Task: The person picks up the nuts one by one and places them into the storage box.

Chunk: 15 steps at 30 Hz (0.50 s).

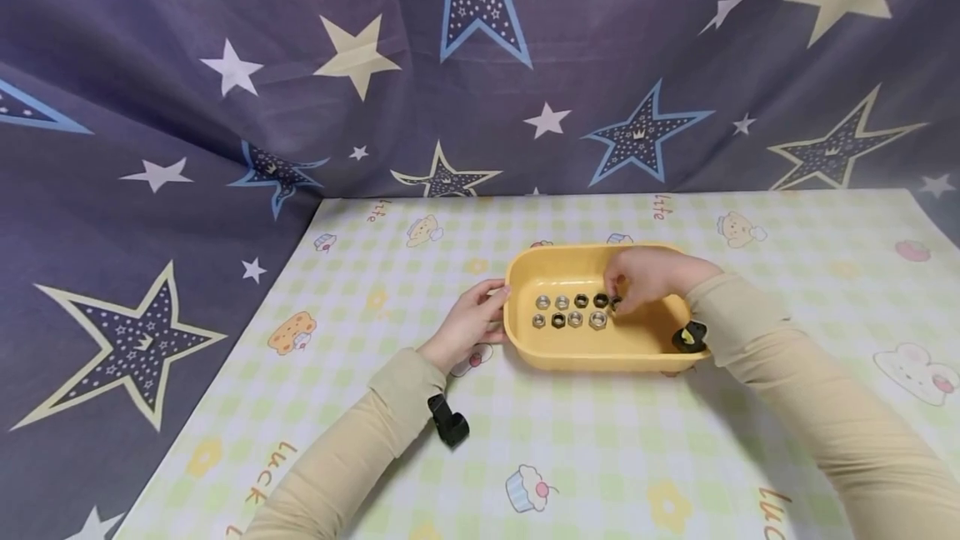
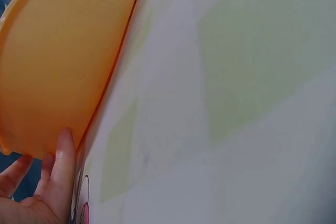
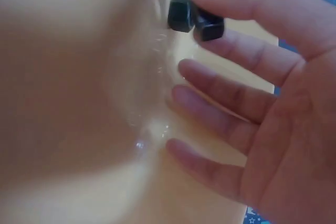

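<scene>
A yellow plastic basin (image 1: 600, 344) stands on the table, holding silver nuts (image 1: 562, 302) and black nuts (image 1: 581, 301) in two rows. My right hand (image 1: 645, 277) is inside it, at the right end of the upper row. In the right wrist view, its thumb and index finger pinch a black nut (image 3: 210, 27) beside another black nut (image 3: 181, 13); the other fingers are spread. My left hand (image 1: 472, 319) touches the basin's left end. Its fingers (image 2: 64, 153) lie fairly straight against the outer wall in the left wrist view.
A checked, cartoon-print cloth (image 1: 600, 448) covers the table. A dark star-patterned curtain (image 1: 487, 107) hangs behind and along the left side. Black wrist mounts (image 1: 448, 423) sit on both sleeves, the right one close to the basin's front right rim.
</scene>
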Motion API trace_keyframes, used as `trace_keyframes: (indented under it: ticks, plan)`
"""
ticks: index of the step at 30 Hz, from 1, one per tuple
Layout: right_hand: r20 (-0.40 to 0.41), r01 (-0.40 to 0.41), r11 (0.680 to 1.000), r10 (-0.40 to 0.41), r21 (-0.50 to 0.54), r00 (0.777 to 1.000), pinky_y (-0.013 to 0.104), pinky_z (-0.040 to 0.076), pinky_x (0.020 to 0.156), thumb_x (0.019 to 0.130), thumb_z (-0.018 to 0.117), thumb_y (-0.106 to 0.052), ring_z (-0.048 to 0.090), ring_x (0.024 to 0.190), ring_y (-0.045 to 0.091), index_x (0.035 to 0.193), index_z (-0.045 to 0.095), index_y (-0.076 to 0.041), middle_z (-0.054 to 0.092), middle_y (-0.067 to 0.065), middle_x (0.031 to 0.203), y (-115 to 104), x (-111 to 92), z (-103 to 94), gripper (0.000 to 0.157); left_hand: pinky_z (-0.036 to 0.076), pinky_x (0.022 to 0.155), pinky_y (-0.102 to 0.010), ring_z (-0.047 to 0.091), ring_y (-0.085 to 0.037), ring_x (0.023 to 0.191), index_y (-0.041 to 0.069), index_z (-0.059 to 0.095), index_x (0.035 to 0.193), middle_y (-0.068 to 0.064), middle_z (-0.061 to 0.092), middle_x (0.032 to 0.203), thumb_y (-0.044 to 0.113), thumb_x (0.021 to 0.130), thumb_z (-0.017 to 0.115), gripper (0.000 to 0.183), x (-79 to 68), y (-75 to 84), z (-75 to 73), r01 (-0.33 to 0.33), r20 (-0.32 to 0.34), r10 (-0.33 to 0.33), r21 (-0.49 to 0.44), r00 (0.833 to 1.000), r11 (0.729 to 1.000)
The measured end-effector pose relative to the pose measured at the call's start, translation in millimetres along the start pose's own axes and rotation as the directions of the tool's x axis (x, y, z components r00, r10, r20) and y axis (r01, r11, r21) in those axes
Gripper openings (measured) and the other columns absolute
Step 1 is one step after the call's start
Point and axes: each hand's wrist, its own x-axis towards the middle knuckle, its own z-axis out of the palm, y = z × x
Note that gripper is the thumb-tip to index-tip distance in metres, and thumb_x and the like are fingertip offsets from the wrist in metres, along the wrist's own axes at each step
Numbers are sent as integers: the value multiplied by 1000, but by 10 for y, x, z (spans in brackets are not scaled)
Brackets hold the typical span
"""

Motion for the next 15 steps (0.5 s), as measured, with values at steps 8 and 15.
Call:
trace_keyframes:
  ticks: [8,15]
  plan:
    - [-8,30,998,-30,-53,1000,26,47,66,63,77,-8,49,66,10,69,65,-11,59,-4,71,23,21,28,13,62,66,-30,66,-13,76,14,52,132,-10,55,106,32,98,52,38,10,8,5,-5,-5,5,3,1000,1000]
    - [-7,13,998,-13,-67,1000,24,47,61,63,77,-6,48,63,10,68,65,-10,59,-4,69,7,23,55,13,62,67,-30,66,-13,76,14,52,132,-11,57,106,31,98,53,38,12,-1,6,3,-7,-3,1,1000,1000]
